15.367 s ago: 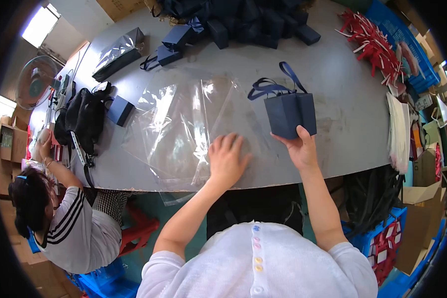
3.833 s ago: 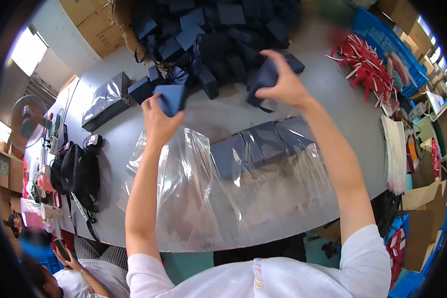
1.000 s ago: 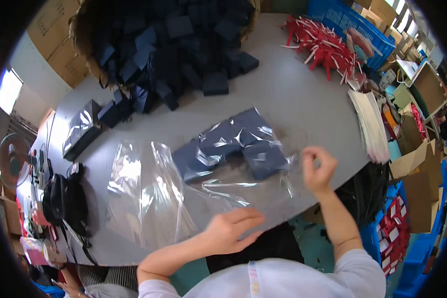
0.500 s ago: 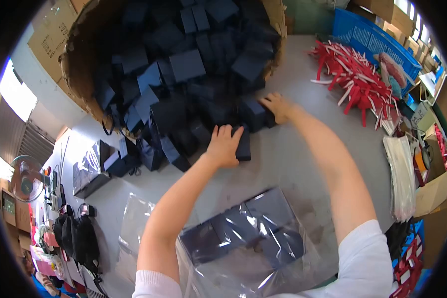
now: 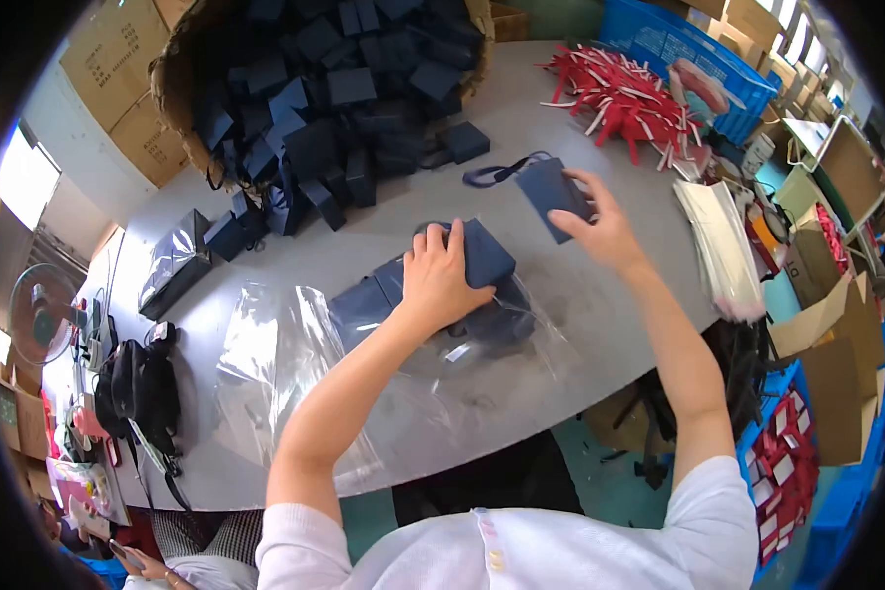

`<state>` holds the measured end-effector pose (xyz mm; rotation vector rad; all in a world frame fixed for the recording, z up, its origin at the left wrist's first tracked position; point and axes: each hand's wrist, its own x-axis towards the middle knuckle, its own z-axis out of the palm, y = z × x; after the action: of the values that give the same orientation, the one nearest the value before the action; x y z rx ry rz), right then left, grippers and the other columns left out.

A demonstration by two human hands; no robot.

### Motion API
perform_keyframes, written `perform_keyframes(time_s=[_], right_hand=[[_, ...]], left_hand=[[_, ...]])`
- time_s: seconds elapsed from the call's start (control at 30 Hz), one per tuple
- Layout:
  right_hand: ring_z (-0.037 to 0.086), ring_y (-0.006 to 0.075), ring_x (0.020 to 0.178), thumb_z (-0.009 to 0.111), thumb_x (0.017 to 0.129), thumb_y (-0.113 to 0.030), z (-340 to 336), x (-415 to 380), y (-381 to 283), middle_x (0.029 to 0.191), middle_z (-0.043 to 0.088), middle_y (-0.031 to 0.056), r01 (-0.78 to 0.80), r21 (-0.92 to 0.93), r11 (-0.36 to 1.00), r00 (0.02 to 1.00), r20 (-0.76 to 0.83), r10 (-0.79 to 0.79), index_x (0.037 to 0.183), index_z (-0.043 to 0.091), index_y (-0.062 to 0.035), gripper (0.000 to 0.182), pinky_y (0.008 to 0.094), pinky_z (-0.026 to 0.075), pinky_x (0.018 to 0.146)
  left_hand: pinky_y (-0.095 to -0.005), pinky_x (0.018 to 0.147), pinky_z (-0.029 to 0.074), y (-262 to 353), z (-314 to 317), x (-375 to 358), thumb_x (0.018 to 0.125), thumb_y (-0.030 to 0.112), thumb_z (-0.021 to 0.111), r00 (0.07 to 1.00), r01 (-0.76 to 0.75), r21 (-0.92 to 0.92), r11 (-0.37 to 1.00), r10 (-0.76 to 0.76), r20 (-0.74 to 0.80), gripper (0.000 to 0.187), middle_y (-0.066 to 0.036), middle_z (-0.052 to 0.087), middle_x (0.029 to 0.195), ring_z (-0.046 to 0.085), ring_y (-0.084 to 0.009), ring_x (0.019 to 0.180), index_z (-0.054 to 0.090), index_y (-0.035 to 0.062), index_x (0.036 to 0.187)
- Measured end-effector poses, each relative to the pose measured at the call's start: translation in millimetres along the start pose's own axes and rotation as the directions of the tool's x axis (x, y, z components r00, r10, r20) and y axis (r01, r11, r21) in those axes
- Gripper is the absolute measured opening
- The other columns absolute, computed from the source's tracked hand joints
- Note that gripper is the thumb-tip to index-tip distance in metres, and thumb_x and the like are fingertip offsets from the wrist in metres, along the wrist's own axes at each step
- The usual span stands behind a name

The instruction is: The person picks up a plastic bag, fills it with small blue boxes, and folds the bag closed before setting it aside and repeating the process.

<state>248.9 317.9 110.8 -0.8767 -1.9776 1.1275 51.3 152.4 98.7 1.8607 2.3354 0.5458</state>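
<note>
Nearest you is your white shirt (image 5: 393, 565), its soft cloth split by a row of small pastel buttons. Just past the table edge, a clear plastic bag (image 5: 442, 393) spreads flat and glossy, creased with bright streaks, over the smooth grey tabletop (image 5: 600, 339). Navy boxes under the film (image 5: 362, 307) lie side by side at its far part; beside them, to the left, rests a second sheet of crinkled clear film (image 5: 265, 344).

Your left hand (image 5: 438, 278) grips a squared navy box (image 5: 489, 254), thumb in front and fingers over its near side, above the bagged ones. Your right hand (image 5: 605, 226), farther out to the right, grips another matte navy box (image 5: 546, 197) by its side, held tilted; its dark ribbon loop (image 5: 497, 176) trails leftward.

At left sit a soft, slumped black bag (image 5: 140, 388) with straps and, beyond it, a long dark block (image 5: 175, 264) in shiny film. Farther off, blocky navy boxes spill from a rough-edged brown carton (image 5: 172, 98). To its right, limp red and white strips (image 5: 624, 98) heap beside a ribbed blue plastic crate (image 5: 678, 49).
</note>
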Motion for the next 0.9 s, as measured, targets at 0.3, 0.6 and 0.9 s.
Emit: perform_keyframes(time_s=[0.3, 0.6, 0.9], right_hand=[[0.05, 0.0431, 0.107, 0.079, 0.068, -0.039, 112.4, -42.4, -32.9, 0.121, 0.047, 0.0228, 0.297, -0.53, 0.794, 0.884, -0.161, -0.438, 0.134, 0.053, -0.0165, 0.074, 0.0505, 0.045, 0.092], [0.054, 0.0444, 0.113, 0.08, 0.065, -0.031, 77.8, -54.6, -31.9, 0.137, 0.037, 0.0258, 0.28, -0.572, 0.771, 0.953, 0.072, -0.293, 0.14, 0.049, -0.0245, 0.081, 0.0486, 0.049, 0.095], [0.064, 0.0371, 0.089, 0.08, 0.054, -0.036, -51.4, -132.7, -147.7, 0.106, 0.056, 0.0165, 0.387, -0.917, 0.099, 0.837, 0.394, 0.378, 0.119, 0.068, -0.0237, 0.067, 0.0442, 0.052, 0.081]], left_hand=[[-0.0606, 0.113, 0.018, 18.6, 15.8, -147.1, 0.065, 0.03, 0.084, 0.992, 0.005, 0.244, 0.97, 0.026, -0.124, 0.094, -0.013, 0.034, 0.149, 0.028, -0.0385, 0.14, 0.04, 0.0084, 0.145], [-0.0534, 0.11, 0.031, -5.8, 34.8, -154.4, 0.08, 0.008, 0.069, 0.796, -0.182, -0.067, 0.981, 0.107, -0.596, 0.017, -0.006, 0.067, 0.106, 0.058, -0.0286, 0.112, 0.071, 0.006, 0.097], [-0.0522, 0.11, 0.031, -1.8, 40.1, -134.1, 0.076, 0.003, 0.067, 0.766, -0.188, -0.081, 0.979, 0.095, -0.635, 0.017, -0.005, 0.066, 0.107, 0.057, -0.0277, 0.112, 0.071, 0.0056, 0.093]])
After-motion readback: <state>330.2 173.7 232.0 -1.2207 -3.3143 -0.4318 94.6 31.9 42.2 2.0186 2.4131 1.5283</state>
